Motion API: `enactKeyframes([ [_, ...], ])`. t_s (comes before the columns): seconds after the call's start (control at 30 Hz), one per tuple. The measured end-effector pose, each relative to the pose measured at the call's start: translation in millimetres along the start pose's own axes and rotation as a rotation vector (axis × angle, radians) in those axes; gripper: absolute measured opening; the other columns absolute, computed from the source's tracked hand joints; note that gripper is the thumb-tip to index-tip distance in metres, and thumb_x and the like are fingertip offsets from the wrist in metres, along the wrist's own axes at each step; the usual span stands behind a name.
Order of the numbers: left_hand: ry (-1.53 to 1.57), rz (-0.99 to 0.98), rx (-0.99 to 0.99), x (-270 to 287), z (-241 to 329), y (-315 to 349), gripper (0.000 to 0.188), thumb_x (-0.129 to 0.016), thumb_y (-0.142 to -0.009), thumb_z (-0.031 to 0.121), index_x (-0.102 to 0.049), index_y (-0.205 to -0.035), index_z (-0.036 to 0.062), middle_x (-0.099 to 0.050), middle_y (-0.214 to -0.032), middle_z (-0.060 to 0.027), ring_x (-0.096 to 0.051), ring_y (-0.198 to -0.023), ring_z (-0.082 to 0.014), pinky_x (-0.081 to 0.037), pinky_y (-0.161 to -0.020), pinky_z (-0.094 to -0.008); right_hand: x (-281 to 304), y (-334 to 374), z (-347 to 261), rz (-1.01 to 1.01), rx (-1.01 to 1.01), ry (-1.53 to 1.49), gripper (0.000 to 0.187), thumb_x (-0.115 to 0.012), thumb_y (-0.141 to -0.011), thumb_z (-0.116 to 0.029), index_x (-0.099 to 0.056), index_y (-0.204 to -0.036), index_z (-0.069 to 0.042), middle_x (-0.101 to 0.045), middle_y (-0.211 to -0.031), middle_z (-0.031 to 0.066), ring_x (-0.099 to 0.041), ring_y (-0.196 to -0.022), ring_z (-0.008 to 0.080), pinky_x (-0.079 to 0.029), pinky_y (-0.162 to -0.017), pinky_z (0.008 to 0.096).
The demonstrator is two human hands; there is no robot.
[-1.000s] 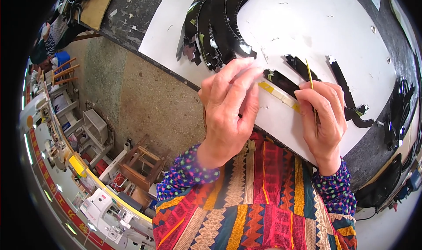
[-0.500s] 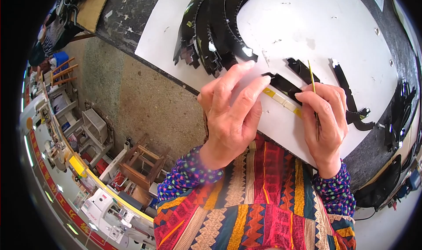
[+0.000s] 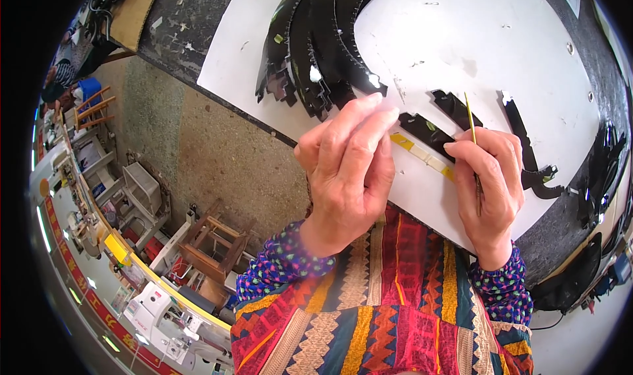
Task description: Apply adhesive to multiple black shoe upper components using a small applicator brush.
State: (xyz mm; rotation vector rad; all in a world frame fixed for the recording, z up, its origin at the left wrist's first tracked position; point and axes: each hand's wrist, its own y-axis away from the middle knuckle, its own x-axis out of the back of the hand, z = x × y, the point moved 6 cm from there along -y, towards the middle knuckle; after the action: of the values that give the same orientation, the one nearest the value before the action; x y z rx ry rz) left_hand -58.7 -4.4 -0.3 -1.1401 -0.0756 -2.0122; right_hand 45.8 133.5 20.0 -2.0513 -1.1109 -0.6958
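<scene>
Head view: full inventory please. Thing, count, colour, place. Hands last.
table: one, dark, top
sheet: one, white, on the table
long curved strips: several, black, overlapping, sheet's upper left
short strips: at least three, black, between and beyond the hands
narrow band: one, yellow and whitish, between the hands
slim stick: one, yellowish, in the right hand
tangled bundle: one, black, far right
stools: two, brown, left floor
sewing machine: one, white, lower left
patterned garment: one, multicolour, bottom
sleeves: two, blue-purple patterned, forearms
left hand: one, bare, left of the band; grip contents unclear
right hand: one, bare, gripping the stick
</scene>
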Motion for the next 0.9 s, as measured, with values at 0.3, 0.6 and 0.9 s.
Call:
enactKeyframes([
  [0.3,0.042,-0.008,0.048,-1,2,-7,0.034,-0.068,-0.088,0.004,-0.068,-0.122,0.0075,-0.062,-0.128,-0.0064,-0.055,-0.107,-0.0209,-0.038,-0.095,-0.0330,3,-2,5,0.000,-0.010,-0.016,0.034,-0.073,-0.067,0.010,-0.069,-0.098,-0.002,-0.064,-0.097,0.0098,-0.061,-0.086,0.0286,-0.047,-0.076,0.0384],
  [0.6,0.151,0.018,0.136,4,-13,-13,0.022,-0.064,-0.094,0.010,-0.068,-0.115,0.0035,-0.060,-0.128,-0.0136,-0.057,-0.115,-0.0285,-0.039,-0.099,-0.0391,-8,-10,2,0.016,0.040,-0.051,0.027,-0.071,-0.077,0.009,-0.064,-0.100,-0.003,-0.063,-0.098,0.0122,-0.060,-0.091,0.0317,-0.047,-0.082,0.0401],
  [0.9,0.804,0.031,0.347,-24,3,6,0.039,-0.058,-0.099,0.012,-0.052,-0.137,0.0021,-0.059,-0.123,-0.0076,-0.059,-0.095,-0.0159,-0.049,-0.082,-0.0293,-5,14,49,0.226,-0.105,-0.485,0.013,-0.059,-0.091,0.009,-0.059,-0.102,0.001,-0.057,-0.101,0.0087,-0.057,-0.087,0.0165,-0.048,-0.077,0.0261],
])
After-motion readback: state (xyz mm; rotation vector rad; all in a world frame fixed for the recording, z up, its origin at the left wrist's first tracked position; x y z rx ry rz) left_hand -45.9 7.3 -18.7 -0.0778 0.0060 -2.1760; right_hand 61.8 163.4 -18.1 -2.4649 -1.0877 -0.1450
